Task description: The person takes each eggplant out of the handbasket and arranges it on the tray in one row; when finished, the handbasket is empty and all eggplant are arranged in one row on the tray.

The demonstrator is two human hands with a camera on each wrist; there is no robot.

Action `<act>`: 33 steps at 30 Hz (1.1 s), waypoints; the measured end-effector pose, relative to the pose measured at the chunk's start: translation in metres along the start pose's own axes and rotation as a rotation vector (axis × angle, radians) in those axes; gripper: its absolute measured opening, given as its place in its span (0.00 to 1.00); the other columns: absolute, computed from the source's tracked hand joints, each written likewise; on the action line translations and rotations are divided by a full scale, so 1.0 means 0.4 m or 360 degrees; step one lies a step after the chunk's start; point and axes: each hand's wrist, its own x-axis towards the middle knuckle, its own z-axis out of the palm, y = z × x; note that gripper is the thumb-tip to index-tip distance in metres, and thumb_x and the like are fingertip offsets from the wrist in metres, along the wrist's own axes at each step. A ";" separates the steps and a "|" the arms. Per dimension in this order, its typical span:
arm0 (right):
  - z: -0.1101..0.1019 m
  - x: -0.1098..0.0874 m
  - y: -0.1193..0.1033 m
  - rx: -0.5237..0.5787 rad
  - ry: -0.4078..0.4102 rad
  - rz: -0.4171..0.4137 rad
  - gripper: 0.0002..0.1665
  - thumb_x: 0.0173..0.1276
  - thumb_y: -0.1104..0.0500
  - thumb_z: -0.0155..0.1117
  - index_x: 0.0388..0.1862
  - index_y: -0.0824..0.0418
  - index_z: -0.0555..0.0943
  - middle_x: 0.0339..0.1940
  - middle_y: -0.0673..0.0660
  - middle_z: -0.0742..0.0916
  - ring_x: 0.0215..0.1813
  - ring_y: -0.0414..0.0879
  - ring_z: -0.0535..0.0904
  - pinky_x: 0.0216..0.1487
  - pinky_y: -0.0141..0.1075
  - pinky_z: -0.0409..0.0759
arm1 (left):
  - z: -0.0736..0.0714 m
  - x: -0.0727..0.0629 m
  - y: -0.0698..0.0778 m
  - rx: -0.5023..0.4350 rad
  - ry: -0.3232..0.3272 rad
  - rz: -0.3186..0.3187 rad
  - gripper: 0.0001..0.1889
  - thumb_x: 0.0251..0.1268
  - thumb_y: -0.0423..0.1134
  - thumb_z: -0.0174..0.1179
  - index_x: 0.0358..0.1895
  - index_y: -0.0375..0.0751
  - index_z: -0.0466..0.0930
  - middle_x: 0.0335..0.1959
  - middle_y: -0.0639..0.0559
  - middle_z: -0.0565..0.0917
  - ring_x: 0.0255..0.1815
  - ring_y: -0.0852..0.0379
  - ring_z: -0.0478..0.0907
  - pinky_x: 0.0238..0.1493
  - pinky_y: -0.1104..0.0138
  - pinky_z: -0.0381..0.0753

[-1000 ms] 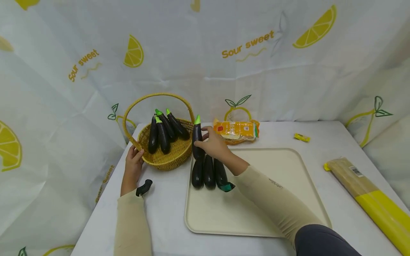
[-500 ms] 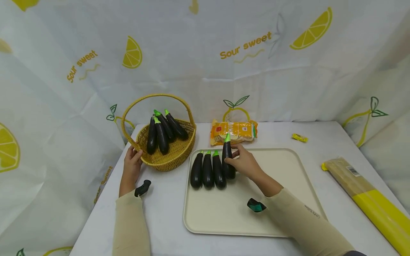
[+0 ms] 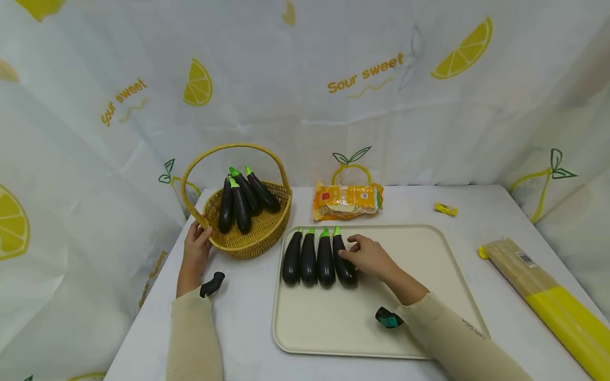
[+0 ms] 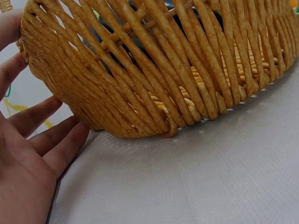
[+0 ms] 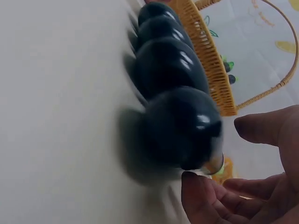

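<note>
The shift looks half done: four eggplants [image 3: 326,263] lie rowed on the tray [image 3: 333,325], four others [image 3: 241,209] perhaps left in the basket [image 3: 250,251]. Left hand [image 3: 194,255] touches the basket, fingers spread; right hand [image 3: 374,259] — thumb and fingers parted — is beside the row's end.

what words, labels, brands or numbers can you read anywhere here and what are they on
"Sour sweet": lemon-print cloth, upper left
"Sour sweet": same cloth, right of centre
"Sour Sweet": same cloth, lower left, steeply tilted
Orange packet: lettering too small
Small yellow wrapper: too small
Long yellow-and-tan packet: barcode label, digits unreadable
Right sleeve: print too small
</note>
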 end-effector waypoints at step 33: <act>0.393 0.402 -0.487 -0.0360 0.0164 -0.0288 0.40 0.64 0.47 0.70 0.66 0.64 0.65 0.55 0.61 0.78 0.54 0.55 0.78 0.51 0.44 0.77 | -0.010 0.005 -0.009 0.0023 -0.0040 0.0045 0.29 0.75 0.34 0.51 0.75 0.44 0.54 0.68 0.42 0.63 0.59 0.54 0.69 0.54 0.69 0.72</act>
